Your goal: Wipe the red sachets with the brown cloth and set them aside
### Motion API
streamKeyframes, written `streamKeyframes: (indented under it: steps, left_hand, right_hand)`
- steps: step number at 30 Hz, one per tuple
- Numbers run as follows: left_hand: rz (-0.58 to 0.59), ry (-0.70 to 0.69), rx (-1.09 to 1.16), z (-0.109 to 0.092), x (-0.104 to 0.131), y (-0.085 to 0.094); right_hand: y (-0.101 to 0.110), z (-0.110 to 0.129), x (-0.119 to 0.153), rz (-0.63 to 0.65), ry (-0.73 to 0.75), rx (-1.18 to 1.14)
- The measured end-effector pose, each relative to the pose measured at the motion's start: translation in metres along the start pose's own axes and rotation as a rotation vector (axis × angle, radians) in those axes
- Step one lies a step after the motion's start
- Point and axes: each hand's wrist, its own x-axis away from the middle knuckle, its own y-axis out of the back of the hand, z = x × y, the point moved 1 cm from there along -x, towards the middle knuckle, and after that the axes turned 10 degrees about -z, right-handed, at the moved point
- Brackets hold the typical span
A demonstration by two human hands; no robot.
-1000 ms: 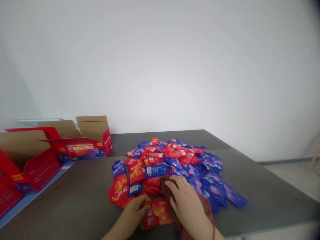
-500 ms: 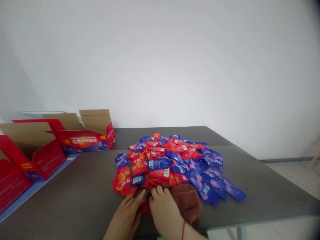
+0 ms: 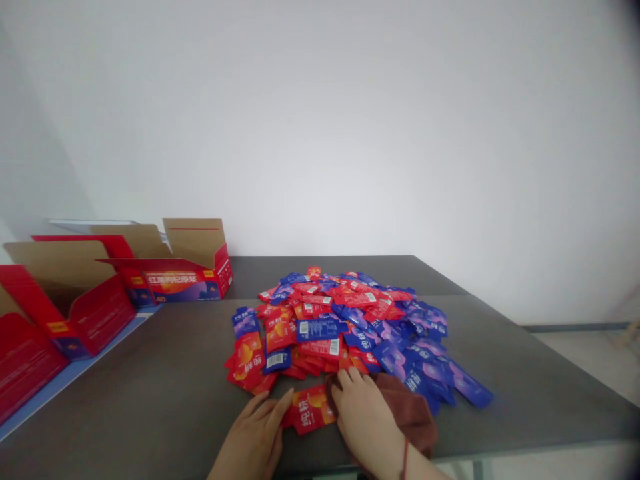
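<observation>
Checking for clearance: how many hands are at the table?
2: the left hand at the nearest red packet's left end, and the right hand on the brown cloth.

On the front panel of the far red box (image 3: 187, 285), a line of large white Chinese characters ends in 枸杞原浆; its first characters are less clear. A small number sits near that panel's lower left corner, its first digit too blurred to tell, and the writing on the yellow patch at the upper right is too small to read. The nearer red box (image 3: 100, 322) on the left has a similar yellow patch, also illegible. On the nearest red sachet (image 3: 315, 409), large white characters include 纯, the next one unclear. The blue sachet with its back up (image 3: 320, 329) shows a white barcode label and fine, unreadable print; the red sachet just nearer (image 3: 317, 347) also bears a barcode.
</observation>
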Motion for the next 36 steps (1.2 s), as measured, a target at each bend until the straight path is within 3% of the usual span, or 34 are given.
streamKeyframes:
  steps: [6, 8, 11, 15, 20, 24, 27, 30, 33, 36]
  left_hand:
    - [-0.009, -0.041, -0.034, -0.002, 0.000, -0.001]
    - [-0.009, -0.042, -0.044, -0.001, 0.002, -0.002]
    - [0.000, -0.010, 0.004, 0.001, 0.005, -0.003]
    - [-0.011, 0.190, 0.226, 0.009, 0.010, -0.007]
    - [-0.032, 0.445, 0.539, 0.011, 0.009, -0.018]
    - [-0.007, 0.464, 0.622, 0.009, 0.006, -0.020]
    - [0.035, 0.421, 0.587, 0.009, 0.007, -0.018]
    - [0.045, 0.390, 0.497, 0.007, 0.008, -0.019]
    - [0.046, 0.319, 0.369, 0.001, 0.004, -0.022]
    - [0.081, 0.280, 0.275, -0.012, -0.009, -0.028]
  right_hand:
    - [-0.008, 0.055, -0.015, 0.004, 0.187, -0.044]
    - [-0.010, 0.056, -0.013, -0.010, 0.229, -0.044]
    - [-0.011, 0.038, -0.004, -0.021, 0.326, -0.100]
    - [-0.011, 0.023, 0.003, -0.025, 0.345, -0.143]
    - [-0.014, 0.050, -0.007, -0.027, 0.342, -0.113]
    - [-0.015, 0.065, -0.013, -0.032, 0.376, -0.142]
    - [-0.008, 0.053, -0.009, 0.033, 0.291, -0.166]
    - [-0.001, 0.029, -0.002, 0.091, 0.060, -0.140]
    - [0.003, 0.007, 0.000, 0.049, -0.143, -0.075]
    - [0.003, 0.000, -0.002, 0.034, -0.179, -0.050]
